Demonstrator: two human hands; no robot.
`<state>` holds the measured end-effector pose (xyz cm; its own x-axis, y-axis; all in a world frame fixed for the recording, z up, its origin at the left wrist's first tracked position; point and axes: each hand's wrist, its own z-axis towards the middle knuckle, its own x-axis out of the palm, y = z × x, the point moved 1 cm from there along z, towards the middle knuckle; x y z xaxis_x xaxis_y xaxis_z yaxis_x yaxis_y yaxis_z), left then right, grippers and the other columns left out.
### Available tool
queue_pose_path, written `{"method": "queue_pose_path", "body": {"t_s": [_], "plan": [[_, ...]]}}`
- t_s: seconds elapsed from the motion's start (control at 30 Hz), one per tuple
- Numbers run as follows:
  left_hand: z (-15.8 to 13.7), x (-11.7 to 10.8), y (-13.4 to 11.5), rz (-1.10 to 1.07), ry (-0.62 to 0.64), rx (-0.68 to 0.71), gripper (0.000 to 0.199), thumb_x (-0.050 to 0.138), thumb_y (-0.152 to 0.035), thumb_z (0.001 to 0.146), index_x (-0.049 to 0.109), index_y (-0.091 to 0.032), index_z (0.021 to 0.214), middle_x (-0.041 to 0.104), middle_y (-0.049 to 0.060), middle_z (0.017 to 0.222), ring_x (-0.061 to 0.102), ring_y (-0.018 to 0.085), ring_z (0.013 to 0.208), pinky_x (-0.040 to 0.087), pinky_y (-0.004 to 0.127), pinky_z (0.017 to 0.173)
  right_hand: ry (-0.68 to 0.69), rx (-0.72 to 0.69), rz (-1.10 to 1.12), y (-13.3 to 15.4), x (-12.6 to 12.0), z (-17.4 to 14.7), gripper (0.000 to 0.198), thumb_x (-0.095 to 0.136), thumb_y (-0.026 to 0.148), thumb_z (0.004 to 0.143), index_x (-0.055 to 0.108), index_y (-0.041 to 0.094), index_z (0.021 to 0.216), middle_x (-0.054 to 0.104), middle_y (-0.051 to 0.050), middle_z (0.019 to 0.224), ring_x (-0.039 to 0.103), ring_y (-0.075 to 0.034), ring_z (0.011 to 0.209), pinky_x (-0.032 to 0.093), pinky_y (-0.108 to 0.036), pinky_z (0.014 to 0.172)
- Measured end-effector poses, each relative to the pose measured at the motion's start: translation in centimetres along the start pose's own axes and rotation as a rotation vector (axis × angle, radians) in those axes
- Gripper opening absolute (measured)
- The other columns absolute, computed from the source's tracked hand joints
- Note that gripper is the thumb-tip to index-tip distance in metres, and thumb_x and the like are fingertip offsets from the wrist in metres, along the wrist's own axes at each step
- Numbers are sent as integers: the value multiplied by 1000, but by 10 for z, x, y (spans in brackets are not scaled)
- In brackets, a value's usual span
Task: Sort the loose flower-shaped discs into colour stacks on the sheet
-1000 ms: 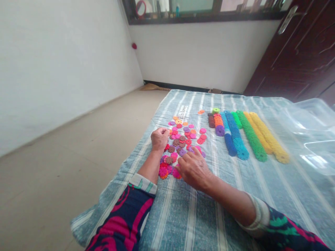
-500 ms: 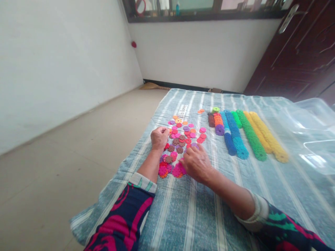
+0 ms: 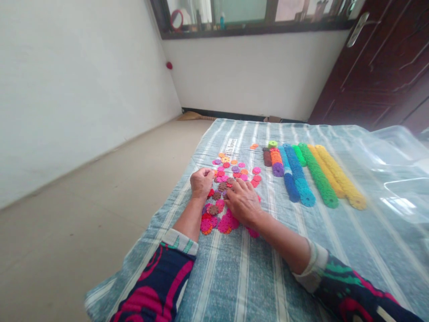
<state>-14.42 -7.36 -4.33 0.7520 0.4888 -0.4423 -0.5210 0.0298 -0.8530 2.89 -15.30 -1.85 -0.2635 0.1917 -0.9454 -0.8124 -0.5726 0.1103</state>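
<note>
Loose, flower-shaped notched discs in pink, red, purple, orange and brown lie scattered over the striped cloth (image 3: 221, 281). At their left edge is my left hand (image 3: 201, 182), thumb and fingertips pinched together; whatever sits in the pinch is too small to make out. My right hand (image 3: 244, 201) reaches over the middle of the spread, fingers stretched out and touching down near the brown discs (image 3: 223, 186). Its palm hides some discs. Pink discs (image 3: 228, 223) overlap just below that hand, and a brown disc (image 3: 212, 209) rests on others nearby.
Right of the loose discs, same-coloured ones lie in rows: an orange row (image 3: 276, 155), blue row (image 3: 296, 165), green row (image 3: 318, 179) and yellow row (image 3: 342, 179). Clear plastic containers (image 3: 407, 197) stand at the far right. Two orange discs (image 3: 254, 146) lie at the back.
My right hand has moved left and slightly away from me over the brown discs, its fingers straighter than before. Pink discs below it are now uncovered. My left hand keeps its pinch.
</note>
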Motion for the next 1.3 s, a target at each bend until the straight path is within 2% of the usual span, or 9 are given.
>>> {"method": "queue_pose_path", "body": {"t_s": [0.27,0.43,0.63,0.77,0.9,1.03,1.17,1.3], "plan": [[0,2,1,-81,35,-35,22,58,-36,70,68,-17,71,60,-2,52,50,11,44,41,23,49,41,11,51,1,1,0,22,54,30,95,69,17,103,57,-14,130,40,-30,128,34,-46,103],[-1,0,-3,-134,38,-52,22,59,-37,68,68,-17,70,61,-1,53,50,11,43,40,22,47,25,-60,39,-1,4,2,21,48,23,97,69,18,95,63,-12,111,48,-27,114,37,-43,95],[-6,-1,-11,-165,38,-87,23,61,-38,66,69,-17,73,60,-2,52,50,11,42,39,22,44,-60,-116,44,-3,8,4,21,52,22,96,69,18,84,66,-7,92,54,-22,95,38,-36,86],[-9,-1,-16,-224,79,-106,22,62,-37,65,68,-17,72,56,-4,50,48,10,41,37,20,42,-185,-87,111,-11,7,8,22,52,20,96,69,18,82,67,-6,93,56,-20,91,38,-33,85],[-10,0,-19,-280,107,-118,22,65,-35,63,68,-16,73,54,-5,48,46,9,41,36,19,41,-298,68,213,-55,-2,21,26,51,24,97,71,18,80,68,-7,97,58,-18,92,40,-29,84],[-10,1,-21,-316,122,-135,23,67,-36,62,68,-16,73,57,-4,50,47,9,42,38,19,42,-253,261,193,-126,-21,37,25,55,21,92,73,15,76,68,-8,92,59,-17,90,40,-26,80],[-10,1,-22,-323,121,-145,23,67,-36,62,68,-16,72,59,-3,52,47,9,43,39,20,42,-95,266,100,-177,-31,47,26,53,18,89,75,16,75,68,-7,89,59,-17,91,39,-25,77],[-12,0,-23,-324,115,-135,22,67,-36,62,68,-16,71,59,-3,51,47,9,42,38,20,42,-31,247,64,-193,-29,49,28,55,21,88,72,16,66,67,-7,88,56,-17,87,37,-24,75]]}}
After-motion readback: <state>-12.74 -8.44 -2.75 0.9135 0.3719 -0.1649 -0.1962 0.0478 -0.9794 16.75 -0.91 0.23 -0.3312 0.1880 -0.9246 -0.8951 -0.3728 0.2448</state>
